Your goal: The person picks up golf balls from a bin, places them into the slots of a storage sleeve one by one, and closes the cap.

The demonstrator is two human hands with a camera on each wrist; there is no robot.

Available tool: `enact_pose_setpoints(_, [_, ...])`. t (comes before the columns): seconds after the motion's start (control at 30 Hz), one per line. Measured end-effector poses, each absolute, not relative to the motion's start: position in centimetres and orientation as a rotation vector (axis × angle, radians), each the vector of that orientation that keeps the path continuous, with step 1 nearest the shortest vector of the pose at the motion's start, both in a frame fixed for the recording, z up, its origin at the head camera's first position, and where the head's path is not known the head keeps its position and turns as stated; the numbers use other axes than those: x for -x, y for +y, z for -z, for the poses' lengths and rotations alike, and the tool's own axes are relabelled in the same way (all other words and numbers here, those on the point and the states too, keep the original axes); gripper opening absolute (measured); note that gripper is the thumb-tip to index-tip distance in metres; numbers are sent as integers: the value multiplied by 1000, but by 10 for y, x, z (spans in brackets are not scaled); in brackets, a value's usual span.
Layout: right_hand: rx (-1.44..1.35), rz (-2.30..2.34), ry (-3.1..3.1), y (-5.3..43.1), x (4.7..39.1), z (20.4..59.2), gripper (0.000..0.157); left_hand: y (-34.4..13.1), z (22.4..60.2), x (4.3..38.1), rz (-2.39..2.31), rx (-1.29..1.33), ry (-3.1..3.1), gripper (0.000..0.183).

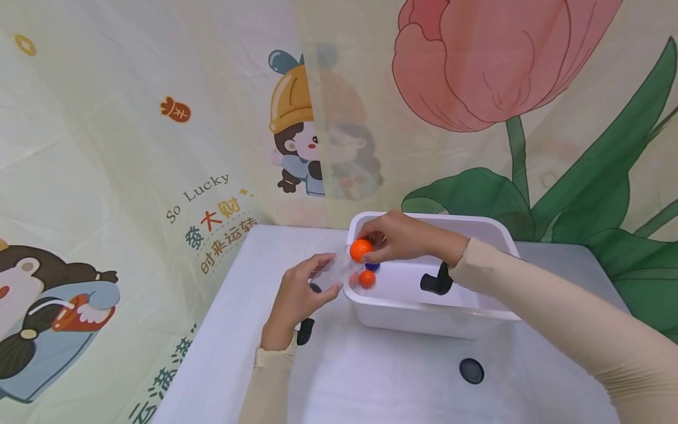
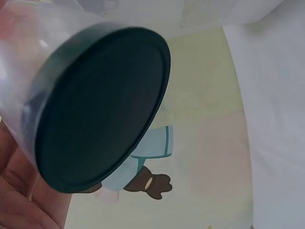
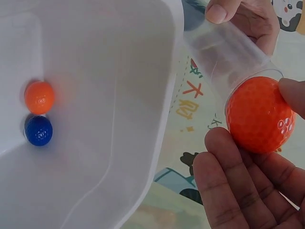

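Note:
My left hand (image 1: 296,294) grips a clear plastic tube (image 3: 233,55), tilted, with its mouth toward the right hand. A dark round cap (image 2: 102,109) closes the tube's other end. Between thumb and fingers, my right hand (image 1: 399,237) pinches an orange golf ball (image 3: 259,117) right at the tube's open mouth. Both hands are by the left rim of a white tub (image 1: 424,318). Inside the tub lie a second orange ball (image 3: 39,98) and a dark blue ball (image 3: 38,130), side by side near its left wall.
On the white table (image 1: 402,383), in front of the tub, lies a round black lid (image 1: 471,371). A printed curtain (image 1: 222,118) hangs behind the table and along its left side.

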State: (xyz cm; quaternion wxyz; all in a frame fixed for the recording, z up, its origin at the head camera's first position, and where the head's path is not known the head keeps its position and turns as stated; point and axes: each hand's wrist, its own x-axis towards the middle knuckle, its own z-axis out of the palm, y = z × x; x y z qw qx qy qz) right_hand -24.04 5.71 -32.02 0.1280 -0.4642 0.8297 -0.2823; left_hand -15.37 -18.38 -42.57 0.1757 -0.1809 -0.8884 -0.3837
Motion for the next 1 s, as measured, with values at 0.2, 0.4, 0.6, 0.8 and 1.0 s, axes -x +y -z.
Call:
enact_pose_setpoints(0.2, [1313,829,2392,59,244,322,33,-183,428,155,1090,520,-2516,52])
enact_pose_setpoints(0.4, [1274,798,2382,68,249,328,37,-183,429,157,1099,503,-2504,52])
enact_pose_setpoints(0.6, [1236,761,2351,77,261,354,29,-183,431,158,1118,469,-2511,52])
enact_pose_setpoints(0.8, [1168,704,2323,78,275,391,31,-185,432,158,1124,457,-2514,53])
enact_pose_setpoints(1.0, [1041,622,2304,74,284,418,40,-187,434,157,1144,469,-2489,52])
